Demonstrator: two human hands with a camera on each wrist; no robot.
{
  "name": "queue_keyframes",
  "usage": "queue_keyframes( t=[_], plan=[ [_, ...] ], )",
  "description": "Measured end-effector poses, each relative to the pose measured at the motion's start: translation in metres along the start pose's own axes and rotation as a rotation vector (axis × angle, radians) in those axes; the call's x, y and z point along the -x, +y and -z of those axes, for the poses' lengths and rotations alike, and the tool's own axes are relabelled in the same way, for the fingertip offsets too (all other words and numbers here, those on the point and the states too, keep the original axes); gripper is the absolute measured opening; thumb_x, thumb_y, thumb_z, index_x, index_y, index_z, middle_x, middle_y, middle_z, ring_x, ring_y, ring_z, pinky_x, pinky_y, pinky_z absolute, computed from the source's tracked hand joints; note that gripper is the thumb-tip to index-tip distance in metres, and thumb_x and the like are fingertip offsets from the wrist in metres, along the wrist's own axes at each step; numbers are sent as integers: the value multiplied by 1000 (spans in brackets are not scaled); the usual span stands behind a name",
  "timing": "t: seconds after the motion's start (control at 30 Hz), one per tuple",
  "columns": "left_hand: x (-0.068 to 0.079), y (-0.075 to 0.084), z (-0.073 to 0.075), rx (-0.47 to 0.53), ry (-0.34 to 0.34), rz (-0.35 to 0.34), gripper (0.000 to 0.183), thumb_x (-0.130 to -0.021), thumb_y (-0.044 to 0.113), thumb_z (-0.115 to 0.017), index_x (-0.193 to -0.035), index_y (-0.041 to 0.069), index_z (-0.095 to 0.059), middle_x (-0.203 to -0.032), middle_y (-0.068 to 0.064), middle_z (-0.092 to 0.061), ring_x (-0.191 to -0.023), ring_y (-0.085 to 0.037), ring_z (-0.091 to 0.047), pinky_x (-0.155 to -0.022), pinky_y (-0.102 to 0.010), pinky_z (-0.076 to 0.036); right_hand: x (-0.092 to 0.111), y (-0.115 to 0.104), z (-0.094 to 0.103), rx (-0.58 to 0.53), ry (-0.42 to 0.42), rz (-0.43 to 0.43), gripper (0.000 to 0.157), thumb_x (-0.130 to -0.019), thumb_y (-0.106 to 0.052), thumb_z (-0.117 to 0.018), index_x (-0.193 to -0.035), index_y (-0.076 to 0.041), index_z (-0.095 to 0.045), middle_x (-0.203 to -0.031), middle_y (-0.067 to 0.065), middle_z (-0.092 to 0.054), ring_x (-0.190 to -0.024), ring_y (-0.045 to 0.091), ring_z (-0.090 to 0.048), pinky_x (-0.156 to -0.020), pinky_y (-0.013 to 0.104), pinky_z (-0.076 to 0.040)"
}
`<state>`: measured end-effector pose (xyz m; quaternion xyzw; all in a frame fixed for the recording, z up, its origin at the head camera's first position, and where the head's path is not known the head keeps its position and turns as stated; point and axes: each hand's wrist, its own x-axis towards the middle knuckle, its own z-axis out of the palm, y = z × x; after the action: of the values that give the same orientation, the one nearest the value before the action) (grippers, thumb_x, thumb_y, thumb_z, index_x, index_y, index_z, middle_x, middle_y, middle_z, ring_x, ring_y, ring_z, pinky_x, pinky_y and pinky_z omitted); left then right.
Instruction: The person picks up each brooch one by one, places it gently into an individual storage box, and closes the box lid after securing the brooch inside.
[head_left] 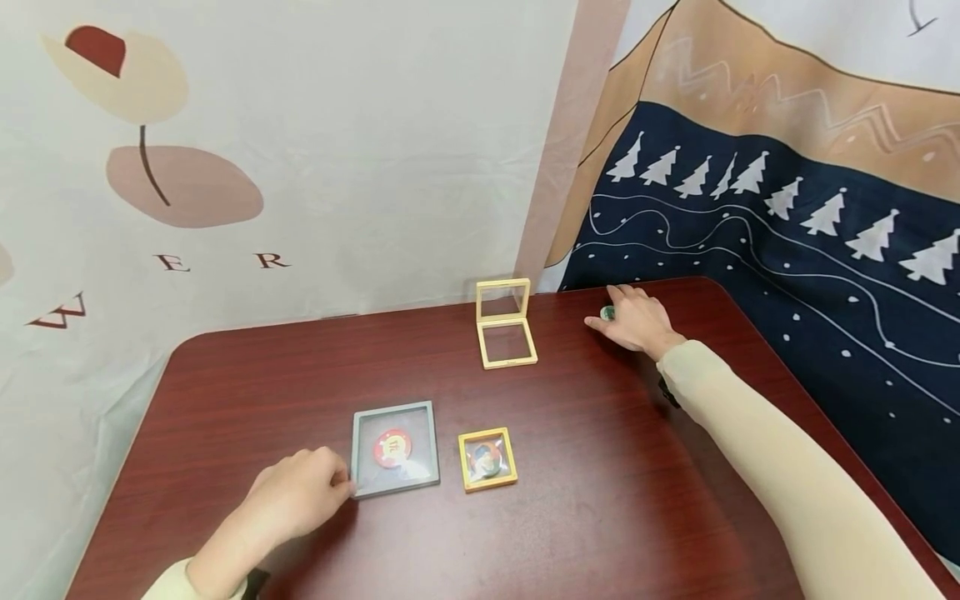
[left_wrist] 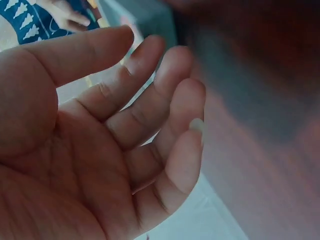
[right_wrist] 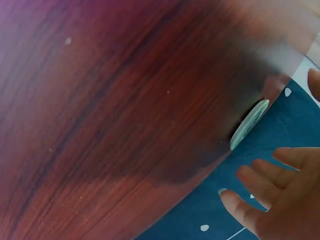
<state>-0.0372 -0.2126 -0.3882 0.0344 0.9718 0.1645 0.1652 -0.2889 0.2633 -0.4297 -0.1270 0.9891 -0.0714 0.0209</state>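
Note:
Beside the far right table edge, my right hand (head_left: 637, 319) reaches toward a small green disc (head_left: 607, 313), thumb and fingers spread around it. In the right wrist view the disc (right_wrist: 250, 125) lies on the wood, apart from the fingertips. My left hand (head_left: 300, 492) is at the lower left corner of a square grey display frame (head_left: 395, 407), fingers loosely bent and fingertips right at its edge. A red and cream round token (head_left: 392, 449) sits under that frame's clear film. The left wrist view shows the palm turned up beside the grey frame (left_wrist: 160, 25).
A smaller yellow frame (head_left: 487, 485) with a multicoloured round piece (head_left: 486, 458) inside lies right of the grey one. Toward the back, a cream hinged frame (head_left: 503, 320) stands unfolded, one half upright. A printed cloth (head_left: 375, 167) hangs along the dark red table's (head_left: 600, 500) rear edge.

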Motion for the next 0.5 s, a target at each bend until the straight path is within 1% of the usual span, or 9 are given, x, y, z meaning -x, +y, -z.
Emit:
queue_keyframes(
  t=[0.07, 0.1, 0.13, 0.2, 0.23, 0.3, 0.4, 0.47, 0.5],
  plan=[
    [-3, 1, 7, -2, 14, 1, 35, -97, 23, -70, -65, 20, -54, -58, 4, -43, -58, -16, -46, -53, -38, -35, -1, 0, -1, 1, -5, -1, 85, -99, -53, -60, -153, 10, -40, -156, 33, -42, -142, 53, -39, -115, 63, -32],
    [-5, 3, 11, 8, 27, 2, 30, -97, 23, -69, -69, 20, -58, -59, 4, -44, -59, -16, -47, -54, -38, -35, -1, 0, -1, -2, -7, -3, 85, -99, -53, -60, -153, 10, -41, -155, 33, -42, -141, 52, -40, -115, 63, -33],
    [-8, 4, 15, 19, 46, 2, 26, -97, 23, -67, -72, 20, -61, -60, 3, -45, -60, -17, -47, -54, -38, -35, -1, 1, -2, -4, -8, -6, 84, -99, -52, -60, -153, 10, -41, -154, 33, -43, -140, 52, -41, -114, 63, -34],
    [-13, 8, 23, 55, 102, -12, 15, -98, 25, -64, -85, 19, -70, -66, 4, -53, -64, -18, -50, -54, -39, -37, -2, 1, -2, -9, -10, -16, 83, -99, -51, -61, -151, 10, -43, -152, 33, -45, -138, 51, -43, -113, 63, -35],
    [-17, 10, 26, 80, 143, -21, 14, -99, 25, -64, -92, 19, -73, -70, 4, -57, -66, -18, -52, -55, -38, -38, -1, 2, -2, -9, -12, -22, 82, -98, -51, -61, -150, 10, -44, -151, 33, -46, -137, 51, -44, -113, 63, -35],
    [-23, 16, 32, 144, 248, -38, 17, -100, 27, -64, -105, 17, -76, -77, 4, -63, -69, -17, -55, -57, -38, -41, -1, 4, -3, -13, -21, -35, 80, -98, -50, -61, -149, 11, -46, -149, 33, -48, -135, 51, -45, -112, 64, -36],
    [-34, 26, 39, 234, 415, -62, 25, -101, 31, -65, -119, 14, -75, -91, 1, -69, -73, -17, -57, -67, -41, -46, -1, 6, -3, -12, -35, -49, 77, -98, -47, -62, -147, 11, -48, -147, 34, -49, -133, 50, -46, -110, 64, -38],
    [-42, 32, 43, 283, 494, -68, 32, -102, 33, -66, -127, 14, -72, -105, -5, -72, -78, -22, -61, -77, -47, -49, -2, 6, -3, -12, -43, -52, 75, -98, -46, -62, -146, 11, -50, -145, 34, -50, -131, 50, -48, -109, 64, -39],
    [-46, 35, 44, 300, 514, -73, 38, -102, 34, -66, -133, 13, -69, -116, -8, -71, -85, -26, -64, -83, -51, -50, -2, 6, -3, -12, -46, -52, 74, -98, -45, -63, -145, 11, -51, -145, 34, -50, -130, 49, -49, -108, 64, -40]
  ],
)
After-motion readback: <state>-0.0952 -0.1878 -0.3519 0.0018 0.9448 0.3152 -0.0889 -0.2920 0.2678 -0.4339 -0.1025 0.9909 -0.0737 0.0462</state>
